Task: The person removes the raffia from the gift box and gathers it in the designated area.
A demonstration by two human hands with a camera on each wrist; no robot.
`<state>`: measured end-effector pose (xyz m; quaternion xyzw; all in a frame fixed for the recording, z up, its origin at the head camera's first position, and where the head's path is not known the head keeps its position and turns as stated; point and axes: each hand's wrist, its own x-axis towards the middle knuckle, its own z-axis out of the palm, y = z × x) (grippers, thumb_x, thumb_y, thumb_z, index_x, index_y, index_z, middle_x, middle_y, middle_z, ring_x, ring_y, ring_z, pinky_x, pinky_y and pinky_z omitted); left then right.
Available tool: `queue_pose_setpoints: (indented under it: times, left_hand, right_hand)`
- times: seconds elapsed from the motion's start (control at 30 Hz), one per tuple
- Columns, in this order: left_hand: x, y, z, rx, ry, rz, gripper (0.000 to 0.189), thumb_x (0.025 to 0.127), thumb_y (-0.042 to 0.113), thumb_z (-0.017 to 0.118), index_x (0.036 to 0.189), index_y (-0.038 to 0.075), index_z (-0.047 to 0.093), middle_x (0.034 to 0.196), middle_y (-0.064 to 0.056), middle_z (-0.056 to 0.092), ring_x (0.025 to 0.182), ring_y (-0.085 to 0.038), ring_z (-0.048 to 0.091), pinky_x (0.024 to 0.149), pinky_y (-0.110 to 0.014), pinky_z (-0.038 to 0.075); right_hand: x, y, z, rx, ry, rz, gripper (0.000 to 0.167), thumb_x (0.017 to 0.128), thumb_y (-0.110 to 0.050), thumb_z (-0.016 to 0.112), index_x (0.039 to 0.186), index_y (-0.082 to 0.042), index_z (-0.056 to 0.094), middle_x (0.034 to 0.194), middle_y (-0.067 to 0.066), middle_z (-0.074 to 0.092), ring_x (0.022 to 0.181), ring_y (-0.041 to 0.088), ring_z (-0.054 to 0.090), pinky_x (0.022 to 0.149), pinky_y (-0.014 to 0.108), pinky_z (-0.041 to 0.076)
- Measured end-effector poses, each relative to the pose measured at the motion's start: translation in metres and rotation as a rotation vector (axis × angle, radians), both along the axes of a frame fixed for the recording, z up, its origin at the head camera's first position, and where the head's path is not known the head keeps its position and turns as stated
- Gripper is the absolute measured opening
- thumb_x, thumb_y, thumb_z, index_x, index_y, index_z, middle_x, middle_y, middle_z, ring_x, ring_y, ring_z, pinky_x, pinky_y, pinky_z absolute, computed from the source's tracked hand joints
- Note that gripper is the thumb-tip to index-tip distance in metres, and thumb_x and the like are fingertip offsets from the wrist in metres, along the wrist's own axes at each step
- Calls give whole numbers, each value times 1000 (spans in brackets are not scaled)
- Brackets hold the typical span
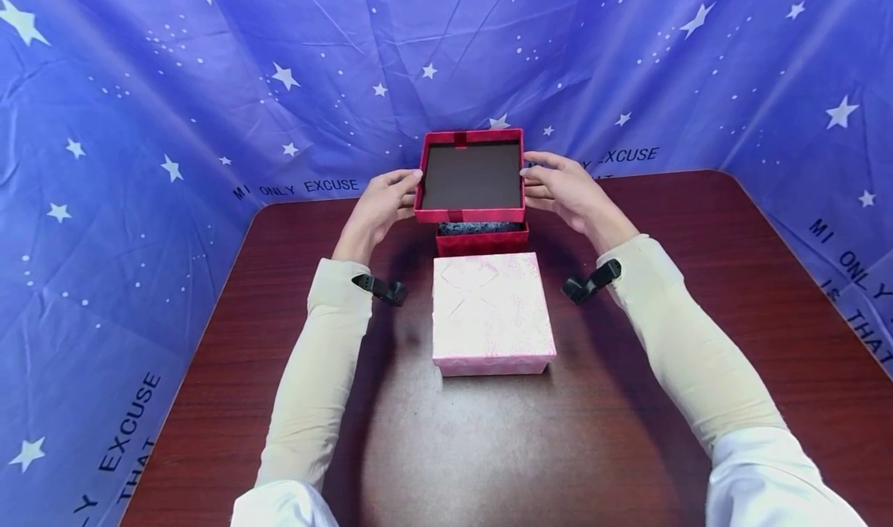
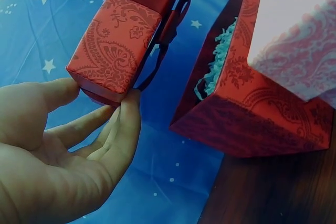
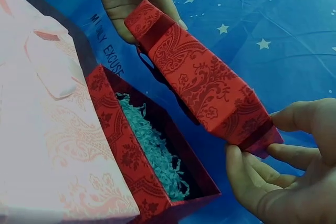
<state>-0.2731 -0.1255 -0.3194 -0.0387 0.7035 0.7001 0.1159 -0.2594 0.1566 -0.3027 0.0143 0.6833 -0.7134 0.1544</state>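
Note:
A red patterned box lid [image 1: 474, 174] is held raised and tilted, its dark inner side facing the head camera. My left hand [image 1: 380, 205] pinches the lid's left edge between thumb and fingers. On the opposite edge, my right hand [image 1: 568, 198] grips with thumb and fingertips. A dark red ribbon bow [image 2: 170, 24] shows on the lid's outer face in the left wrist view. Below the lid stands the uncovered red box [image 1: 481, 242], with teal shredded paper [image 3: 152, 153] inside. The lid hides part of this box in the head view.
A pale pink box [image 1: 491, 310] with its lid on stands directly in front of the red box, nearer to me. Both are on a dark reddish wooden table [image 1: 230, 372]. A blue star-printed cloth [image 1: 349, 62] hangs behind and along the sides.

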Motion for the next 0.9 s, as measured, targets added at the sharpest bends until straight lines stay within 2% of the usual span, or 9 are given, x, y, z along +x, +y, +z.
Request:
queue_pose_setpoints:
  times: [0.4, 0.67, 0.9]
  left_hand:
    - [1, -15, 1, -25, -10, 21, 44, 97, 28, 56, 135, 7, 52, 106, -7, 59, 89, -16, 61, 91, -35, 52]
    - [2, -28, 0, -37, -9, 28, 45, 97, 29, 56, 136, 7, 51, 104, -6, 59, 88, -14, 62, 84, -30, 54]
    - [3, -42, -1, -53, -18, 27, 46, 98, 29, 55, 137, 7, 49, 108, -5, 58, 88, -13, 62, 79, -27, 53]
  right_hand:
    - [-7, -14, -3, 12, -9, 28, 54, 97, -15, 52, 148, -14, 34, 119, 9, 52, 85, 11, 63, 77, 22, 54]
    - [-9, -27, -5, 17, -16, 28, 54, 97, -15, 53, 148, -15, 35, 115, 9, 55, 84, 10, 64, 75, 21, 55]
    - [-13, -42, -7, 33, -26, 38, 53, 98, -17, 52, 147, -17, 36, 125, 12, 53, 93, 14, 63, 96, 33, 52]
